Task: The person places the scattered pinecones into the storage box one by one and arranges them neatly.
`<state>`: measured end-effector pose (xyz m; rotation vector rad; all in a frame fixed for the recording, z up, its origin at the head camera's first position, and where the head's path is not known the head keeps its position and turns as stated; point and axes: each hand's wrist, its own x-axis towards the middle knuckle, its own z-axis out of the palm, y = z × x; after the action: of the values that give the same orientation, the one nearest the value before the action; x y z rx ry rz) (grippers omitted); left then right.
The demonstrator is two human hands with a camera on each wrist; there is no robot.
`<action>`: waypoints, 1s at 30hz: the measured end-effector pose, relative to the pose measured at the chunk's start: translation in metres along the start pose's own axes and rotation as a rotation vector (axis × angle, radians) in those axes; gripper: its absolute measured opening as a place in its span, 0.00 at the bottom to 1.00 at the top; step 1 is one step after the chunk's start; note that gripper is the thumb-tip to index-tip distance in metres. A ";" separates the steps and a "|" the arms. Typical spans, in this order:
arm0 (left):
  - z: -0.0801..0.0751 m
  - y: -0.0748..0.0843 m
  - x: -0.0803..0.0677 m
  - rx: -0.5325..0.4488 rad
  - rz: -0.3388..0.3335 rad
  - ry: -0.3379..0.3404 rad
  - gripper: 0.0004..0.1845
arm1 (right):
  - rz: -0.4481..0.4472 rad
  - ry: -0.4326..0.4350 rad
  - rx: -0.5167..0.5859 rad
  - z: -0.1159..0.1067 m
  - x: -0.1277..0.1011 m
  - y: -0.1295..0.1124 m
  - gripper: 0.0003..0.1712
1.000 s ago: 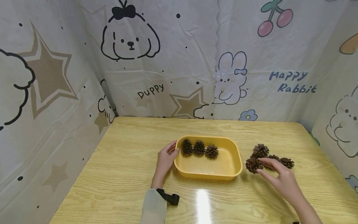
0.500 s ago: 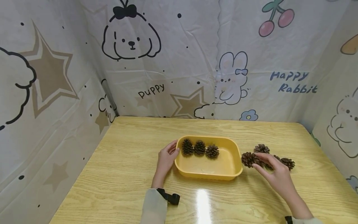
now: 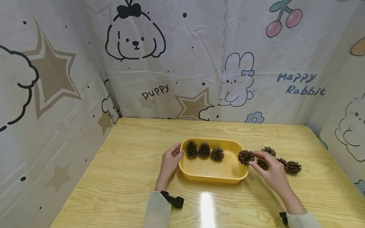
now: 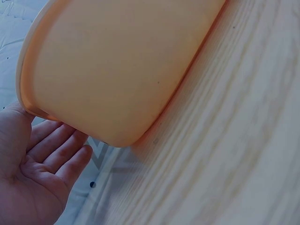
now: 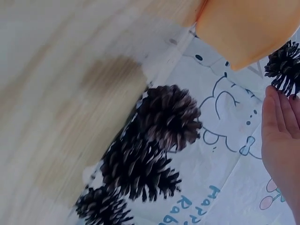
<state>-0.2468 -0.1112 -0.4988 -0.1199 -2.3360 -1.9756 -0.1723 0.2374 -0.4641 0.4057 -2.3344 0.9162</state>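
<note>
A yellow plastic tub [image 3: 214,178] stands on the table with three pine cones [image 3: 204,150] in a row along its back left part. My left hand [image 3: 171,161] holds the tub's left rim, its thumb at the rim and its fingers against the outer wall, as the left wrist view shows. Between the thumb and fingers of my right hand [image 3: 271,169] is a pinched pine cone [image 3: 246,157], raised over the tub's right rim. In the right wrist view that pine cone [image 5: 286,68] shows beyond the fingertips, cut off by the frame edge.
Several more pine cones [image 3: 293,167] lie clustered on the wooden table [image 3: 128,164] right of the tub, partly behind my right hand. A printed cloth [image 3: 185,47] hangs behind the table and along both sides.
My right hand has carried the pine cone left and slightly up, from beside the pile to over the tub's right rim. My left hand stays at the tub's left rim.
</note>
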 end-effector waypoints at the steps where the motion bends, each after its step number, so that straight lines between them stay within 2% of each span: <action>1: 0.000 -0.002 0.001 -0.005 0.000 0.002 0.23 | 0.004 -0.005 0.003 0.002 0.001 0.000 0.27; 7: 0.000 -0.006 0.002 -0.026 0.015 0.005 0.23 | -0.010 -0.017 0.009 0.015 0.008 -0.001 0.27; 13: 0.000 -0.007 0.002 -0.010 0.039 0.002 0.23 | -0.033 -0.020 -0.063 0.026 0.015 -0.004 0.26; 21: 0.000 -0.006 0.003 -0.025 0.006 0.001 0.23 | -0.004 -0.061 -0.077 0.033 0.022 -0.011 0.23; 23: 0.000 -0.002 0.002 -0.018 0.006 -0.005 0.23 | 0.006 -0.076 -0.079 0.034 0.023 -0.011 0.22; 30: -0.005 0.028 -0.012 -0.007 0.011 -0.026 0.22 | 0.056 -0.134 -0.089 0.039 0.027 -0.008 0.22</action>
<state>-0.2320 -0.1117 -0.4716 -0.1593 -2.3392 -1.9899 -0.2063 0.2026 -0.4661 0.3770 -2.5100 0.8308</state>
